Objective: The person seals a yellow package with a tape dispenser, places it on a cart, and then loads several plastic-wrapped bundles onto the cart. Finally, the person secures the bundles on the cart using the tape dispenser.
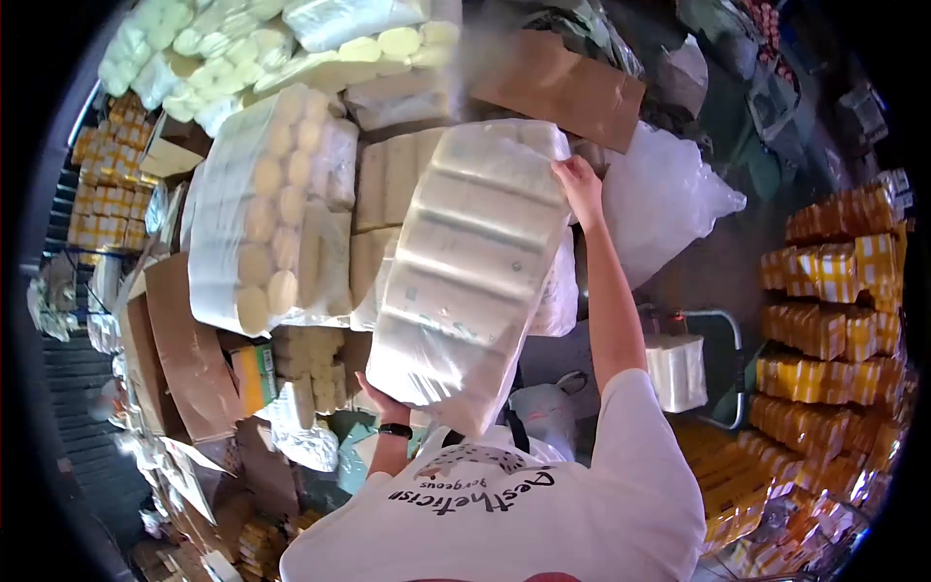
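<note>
A long plastic-wrapped pack of rolls (470, 262) is tilted in front of my chest, with several rolls showing through the clear film. My right hand (580, 186) grips its far right corner, fingers closed on the wrap. At the near left corner, my left hand (383, 400) supports the pack from below; part of that hand is hidden under it. Just left of the pack stands another wrapped pack of rolls (272, 213), its round cream ends facing me. Brown packs (386, 179) lie behind and between the two.
More wrapped packs (233, 58) are piled at the far left. Open cardboard boxes (189, 349) stand on the left. A cardboard sheet (562, 82) and a white plastic bag (664, 199) lie beyond my right hand. To the right are a metal-framed cart (739, 369) and stacked orange-taped parcels (810, 330).
</note>
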{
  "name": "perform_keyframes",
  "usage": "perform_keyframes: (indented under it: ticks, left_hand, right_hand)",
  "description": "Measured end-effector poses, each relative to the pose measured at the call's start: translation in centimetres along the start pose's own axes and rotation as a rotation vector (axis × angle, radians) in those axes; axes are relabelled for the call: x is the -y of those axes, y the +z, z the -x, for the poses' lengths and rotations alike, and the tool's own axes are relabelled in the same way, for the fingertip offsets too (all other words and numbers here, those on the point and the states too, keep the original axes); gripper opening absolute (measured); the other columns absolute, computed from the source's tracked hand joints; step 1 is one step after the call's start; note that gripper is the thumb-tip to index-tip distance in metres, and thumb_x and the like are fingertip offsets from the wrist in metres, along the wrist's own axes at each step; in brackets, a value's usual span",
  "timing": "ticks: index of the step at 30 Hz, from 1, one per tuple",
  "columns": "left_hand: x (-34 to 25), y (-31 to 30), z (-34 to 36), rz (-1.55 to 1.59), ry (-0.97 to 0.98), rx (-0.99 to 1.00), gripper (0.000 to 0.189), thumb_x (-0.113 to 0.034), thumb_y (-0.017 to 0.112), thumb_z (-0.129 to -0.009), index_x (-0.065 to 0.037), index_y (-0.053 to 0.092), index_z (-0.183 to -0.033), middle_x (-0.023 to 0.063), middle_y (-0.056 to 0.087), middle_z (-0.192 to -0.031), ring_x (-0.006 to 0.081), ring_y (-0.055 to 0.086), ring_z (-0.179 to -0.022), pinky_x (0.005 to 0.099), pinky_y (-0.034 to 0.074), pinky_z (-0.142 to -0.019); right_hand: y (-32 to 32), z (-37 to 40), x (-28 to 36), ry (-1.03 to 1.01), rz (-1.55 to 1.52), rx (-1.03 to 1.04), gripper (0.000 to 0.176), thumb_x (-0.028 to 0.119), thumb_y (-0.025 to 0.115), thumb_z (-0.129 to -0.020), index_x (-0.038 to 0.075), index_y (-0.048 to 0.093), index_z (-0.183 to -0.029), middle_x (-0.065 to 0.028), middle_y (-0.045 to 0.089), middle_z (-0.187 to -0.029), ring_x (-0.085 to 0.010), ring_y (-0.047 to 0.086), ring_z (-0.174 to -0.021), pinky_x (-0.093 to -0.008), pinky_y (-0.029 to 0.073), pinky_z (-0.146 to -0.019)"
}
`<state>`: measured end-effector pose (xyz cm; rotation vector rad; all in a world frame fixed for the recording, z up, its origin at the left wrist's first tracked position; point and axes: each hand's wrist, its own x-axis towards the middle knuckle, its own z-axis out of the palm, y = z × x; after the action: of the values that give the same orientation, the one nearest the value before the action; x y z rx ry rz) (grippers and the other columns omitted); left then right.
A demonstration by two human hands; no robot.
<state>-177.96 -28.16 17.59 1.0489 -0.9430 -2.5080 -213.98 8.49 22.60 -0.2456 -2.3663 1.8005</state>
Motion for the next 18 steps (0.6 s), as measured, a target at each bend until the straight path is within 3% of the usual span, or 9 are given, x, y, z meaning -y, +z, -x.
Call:
perform_keyframes:
  ticks: [3, 6, 7, 9, 10, 13, 14, 16, 18]
  left_hand:
    - [-1.1, 0.1, -1.1, -0.075, 0.027, 0.006, 0.071, -0.06, 0.038, -0.085, -0.004, 0.042, -0.128, 0.0095, 0.049, -0.124, 0.0282, 0.048, -0.11, 0.0393, 0.037, -0.094]
    - [-3.1, 0.2, -2.4, -0.128, -0.041, 0.0, 0.069, -0.059, 0.04, -0.084, -0.005, 0.045, -0.126, 0.0085, 0.052, -0.121, 0.028, 0.049, -0.109, 0.0394, 0.038, -0.094]
    - [-3.8, 1.2, -2.2, -0.182, -0.055, -0.04, 0.067, -0.058, 0.041, -0.084, -0.005, 0.046, -0.125, 0.0082, 0.052, -0.122, 0.028, 0.049, -0.109, 0.0399, 0.038, -0.093]
    - [-4.4, 0.6, -3.5, -0.151, -0.13, 0.031, 0.065, -0.057, 0.039, -0.085, -0.007, 0.046, -0.126, 0.0087, 0.051, -0.124, 0.0282, 0.049, -0.111, 0.0407, 0.039, -0.093]
    - [-4.1, 0.4, -3.5, -0.115, -0.152, 0.066, 0.064, -0.057, 0.039, -0.085, -0.008, 0.046, -0.126, 0.0089, 0.051, -0.124, 0.0283, 0.048, -0.111, 0.041, 0.039, -0.094]
    - [-4.3, -1.3, -3.4, -0.181, -0.106, -0.023, 0.061, -0.054, 0.039, -0.085, -0.008, 0.048, -0.123, 0.0089, 0.052, -0.122, 0.0285, 0.049, -0.111, 0.0408, 0.038, -0.095]
    - [-3.9, -0.9, -3.6, -0.213, -0.066, -0.034, 0.059, -0.053, 0.039, -0.086, -0.007, 0.049, -0.122, 0.0087, 0.053, -0.121, 0.0281, 0.049, -0.111, 0.0403, 0.038, -0.095]
    - [-3.6, -1.0, -3.7, -0.191, -0.059, -0.013, 0.054, -0.049, 0.038, -0.087, -0.007, 0.051, -0.12, 0.008, 0.055, -0.117, 0.0272, 0.05, -0.109, 0.0395, 0.039, -0.094]
    - [-3.4, -1.1, -3.8, -0.147, -0.061, 0.028, 0.052, -0.047, 0.038, -0.088, -0.007, 0.051, -0.12, 0.0076, 0.056, -0.116, 0.0269, 0.051, -0.108, 0.0394, 0.04, -0.092]
  right_hand:
    - [-2.3, 2.5, -1.0, -0.158, 0.086, -0.114, 0.025, 0.027, 0.06, -0.079, 0.002, 0.059, -0.082, -0.0106, 0.057, -0.078, -0.0257, 0.055, -0.076, -0.0313, 0.044, -0.071]
    - [-5.5, 7.5, -0.3, -0.095, 0.051, -0.187, 0.022, 0.023, 0.056, -0.082, 0.001, 0.057, -0.082, -0.0107, 0.057, -0.078, -0.0218, 0.056, -0.076, -0.0312, 0.044, -0.069]
    - [-6.2, 9.7, -2.4, 0.089, 0.003, -0.117, 0.02, 0.019, 0.049, -0.088, 0.002, 0.059, -0.086, -0.0083, 0.057, -0.07, -0.018, 0.053, -0.064, -0.0331, 0.043, -0.062]
    - [-3.0, 21.0, -5.5, 0.271, -0.073, 0.101, 0.018, 0.017, 0.05, -0.085, 0.003, 0.062, -0.086, -0.0098, 0.06, -0.068, -0.0173, 0.056, -0.067, -0.0349, 0.046, -0.067]
    - [-0.7, 27.1, -12.9, 0.061, 0.131, 0.035, 0.012, 0.013, 0.056, -0.081, 0.003, 0.063, -0.083, -0.0093, 0.063, -0.073, -0.0151, 0.057, -0.07, -0.0335, 0.047, -0.068]
    - [-3.6, 29.2, -11.2, 0.427, 0.097, -0.236, 0.008, 0.01, 0.059, -0.08, 0.004, 0.063, -0.081, -0.0067, 0.062, -0.072, -0.0136, 0.056, -0.069, -0.0307, 0.046, -0.067]
    - [-5.5, 27.7, -12.9, 0.304, 0.058, -0.298, 0.008, 0.01, 0.06, -0.08, 0.004, 0.062, -0.084, -0.0044, 0.061, -0.073, -0.0116, 0.055, -0.069, -0.0274, 0.046, -0.065]
    - [-9.7, 22.6, -8.9, 0.194, -0.041, -0.41, 0.015, 0.011, 0.064, -0.078, 0.0, 0.059, -0.087, -0.0085, 0.059, -0.069, -0.0141, 0.053, -0.065, -0.0275, 0.045, -0.062]
    - [-11.7, 17.8, -6.8, 0.153, 0.0, -0.314, 0.021, 0.009, 0.063, -0.078, 0.002, 0.057, -0.097, -0.0089, 0.061, -0.083, -0.0167, 0.057, -0.073, -0.0289, 0.046, -0.067]
